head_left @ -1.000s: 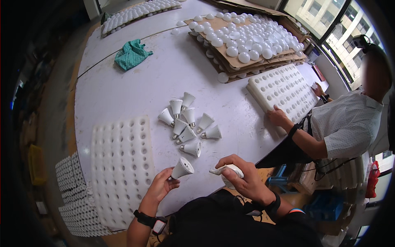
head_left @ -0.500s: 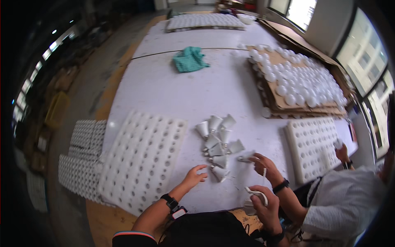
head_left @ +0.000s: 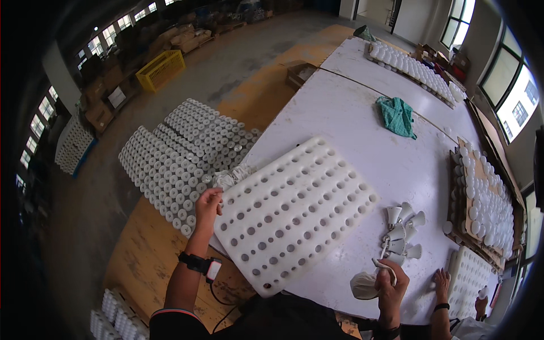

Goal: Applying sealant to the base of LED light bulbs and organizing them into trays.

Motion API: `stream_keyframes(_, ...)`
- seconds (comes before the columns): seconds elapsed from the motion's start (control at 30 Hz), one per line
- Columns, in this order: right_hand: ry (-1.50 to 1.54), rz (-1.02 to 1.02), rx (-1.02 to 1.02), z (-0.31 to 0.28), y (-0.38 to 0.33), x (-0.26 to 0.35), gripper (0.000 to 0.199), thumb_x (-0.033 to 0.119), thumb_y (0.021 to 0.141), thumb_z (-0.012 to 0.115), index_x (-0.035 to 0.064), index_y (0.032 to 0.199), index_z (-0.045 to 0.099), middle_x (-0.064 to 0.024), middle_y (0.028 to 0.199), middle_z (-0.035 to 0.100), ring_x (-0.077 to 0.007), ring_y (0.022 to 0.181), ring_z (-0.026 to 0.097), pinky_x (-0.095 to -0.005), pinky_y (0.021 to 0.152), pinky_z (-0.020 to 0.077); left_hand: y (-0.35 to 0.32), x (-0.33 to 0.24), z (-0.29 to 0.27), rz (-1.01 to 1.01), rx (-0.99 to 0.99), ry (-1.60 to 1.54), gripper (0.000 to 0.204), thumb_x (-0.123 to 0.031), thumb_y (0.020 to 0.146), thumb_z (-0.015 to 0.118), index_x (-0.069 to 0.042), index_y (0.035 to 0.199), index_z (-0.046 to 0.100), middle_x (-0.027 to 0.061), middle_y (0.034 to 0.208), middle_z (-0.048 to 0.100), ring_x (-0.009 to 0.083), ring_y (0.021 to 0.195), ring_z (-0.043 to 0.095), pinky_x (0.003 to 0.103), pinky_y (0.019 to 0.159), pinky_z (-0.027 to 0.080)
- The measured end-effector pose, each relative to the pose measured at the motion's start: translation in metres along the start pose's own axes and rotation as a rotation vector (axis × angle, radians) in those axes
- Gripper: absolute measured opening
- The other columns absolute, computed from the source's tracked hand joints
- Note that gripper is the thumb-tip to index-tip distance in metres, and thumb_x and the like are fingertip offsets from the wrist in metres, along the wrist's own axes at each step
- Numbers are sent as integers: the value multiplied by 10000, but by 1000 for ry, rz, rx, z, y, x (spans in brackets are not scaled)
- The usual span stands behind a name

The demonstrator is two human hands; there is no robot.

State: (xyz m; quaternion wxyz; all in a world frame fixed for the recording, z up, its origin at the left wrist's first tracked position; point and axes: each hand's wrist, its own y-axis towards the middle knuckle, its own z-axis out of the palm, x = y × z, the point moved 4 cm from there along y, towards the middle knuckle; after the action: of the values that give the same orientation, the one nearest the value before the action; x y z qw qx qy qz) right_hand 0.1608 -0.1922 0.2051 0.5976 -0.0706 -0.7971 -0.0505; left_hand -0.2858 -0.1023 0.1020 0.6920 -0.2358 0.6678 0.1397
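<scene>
My left hand (head_left: 209,204) is at the left corner of a white foam tray (head_left: 271,231) full of round holes, beside a crumpled white bundle (head_left: 229,177). Its fingers are curled; what they pinch, if anything, is hidden. At the table's near edge, my right hand (head_left: 392,283) grips a bunched white cloth (head_left: 364,285), thumb on top. Just beyond it lies a cluster of white cone-shaped lamp housings (head_left: 398,238). A co-worker's hand (head_left: 441,285) rests on the table to the right, near a second foam tray (head_left: 469,281).
Left of the table, rows of white round parts (head_left: 170,164) stand in a block. A green cloth (head_left: 396,117) lies farther back. White bulbs on stacked cardboard (head_left: 480,192) fill the right edge. A yellow crate (head_left: 161,70) sits on the floor.
The view has swung left. My left hand has moved from beside the lamp housings to the foam tray's left corner. The right hand keeps the white cloth. The co-worker's hand has left the housings.
</scene>
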Motion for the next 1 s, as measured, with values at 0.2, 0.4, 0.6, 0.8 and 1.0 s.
stream_keyframes(0.2, -70, 13, 248, 116, 44, 57, 207, 117, 777, 620, -1, 947, 623, -82, 858, 628, -127, 757, 577, -244, 693, 450, 109, 71, -86, -83, -196, 202, 237, -231, 792, 624, -10, 878, 625, 20, 735, 577, 92, 627, 516, 246, 557, 412)
stream_keyframes(0.4, -115, -90, 584, 220, 93, 77, 209, 99, 824, 571, 12, 1009, 616, -85, 917, 641, -138, 806, 597, -244, 736, 460, 166, 100, -66, -87, -123, 228, 351, -324, 752, 661, -2, 889, 636, 99, 856, 643, 165, 773, 597, 289, 678, 457)
stream_keyframes(0.6, -207, -165, 752, 312, 127, 42, 201, 146, 842, 579, 55, 1019, 607, -103, 881, 637, -147, 732, 601, -268, 689, 465, 178, 101, -53, -65, 113, 443, 263, -231, 720, 666, 6, 833, 646, 91, 746, 636, 155, 676, 587, 281, 622, 456)
stream_keyframes(0.8, -151, -140, 798, 363, 158, 12, 220, 166, 847, 569, 53, 1034, 585, -112, 863, 631, -188, 685, 605, -279, 660, 467, 148, 67, -43, 2, 46, 207, 162, -155, 745, 577, 5, 747, 546, 33, 656, 540, 100, 611, 488, 250, 580, 396)
stream_keyframes(1.0, -80, -225, 820, 403, 164, -5, 216, 179, 843, 568, 52, 1015, 590, -142, 856, 633, -266, 721, 622, -314, 657, 477, 132, 58, -45, -260, 21, -233, 114, -139, 762, 529, -33, 732, 502, 12, 681, 502, 115, 662, 512, 231, 644, 410)
